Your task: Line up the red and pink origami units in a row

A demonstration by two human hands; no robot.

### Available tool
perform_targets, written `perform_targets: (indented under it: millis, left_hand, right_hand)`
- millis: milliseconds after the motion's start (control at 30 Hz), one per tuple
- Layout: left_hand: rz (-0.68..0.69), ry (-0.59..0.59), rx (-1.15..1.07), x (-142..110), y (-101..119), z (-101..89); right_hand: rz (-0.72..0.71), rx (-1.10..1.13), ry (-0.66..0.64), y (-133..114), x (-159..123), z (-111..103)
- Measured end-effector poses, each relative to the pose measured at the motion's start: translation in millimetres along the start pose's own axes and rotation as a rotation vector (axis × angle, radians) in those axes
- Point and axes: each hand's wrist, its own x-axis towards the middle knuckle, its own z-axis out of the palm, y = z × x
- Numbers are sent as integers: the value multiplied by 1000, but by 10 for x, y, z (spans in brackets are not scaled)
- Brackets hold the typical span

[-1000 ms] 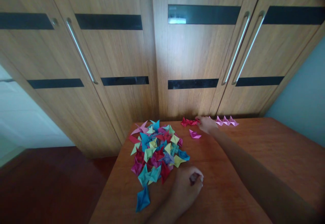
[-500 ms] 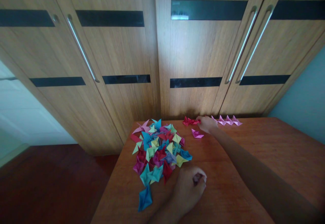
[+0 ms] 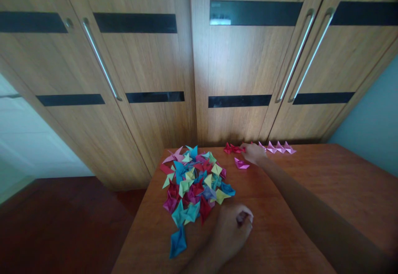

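Note:
A heap of folded paper pieces (image 3: 194, 185) in several colours lies on the left part of a wooden table (image 3: 311, 174). My left hand (image 3: 231, 230) rests on the table just right of the heap, fingers curled round a small dark pink piece. My right hand (image 3: 254, 153) reaches to the far edge, fingers closed at the end of a row of red folded pieces (image 3: 232, 149); what it pinches is hidden. A row of light pink pieces (image 3: 278, 147) runs to its right. One magenta piece (image 3: 241, 164) lies alone just in front of that hand.
A blue folded piece (image 3: 178, 243) lies apart at the near left of the heap. Wooden wardrobe doors (image 3: 242, 66) with long metal handles stand right behind the table. The table's left edge drops to a dark red floor (image 3: 62, 224). A pale blue wall (image 3: 373, 112) is at right.
The view has shifted slightly. Both hands stay almost where they were, the right one at the far rows and the left one by the heap.

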Motion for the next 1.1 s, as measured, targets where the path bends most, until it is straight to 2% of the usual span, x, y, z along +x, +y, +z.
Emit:
perform_targets:
  millis: [700, 1100]
  left_hand:
    - [4, -12, 39, -5, 29, -8]
    - [21, 6, 47, -14, 25, 9]
  right_hand:
    - [-155, -64, 39, -52, -18, 38]
    - [-150, -28, 57, -40, 45, 131]
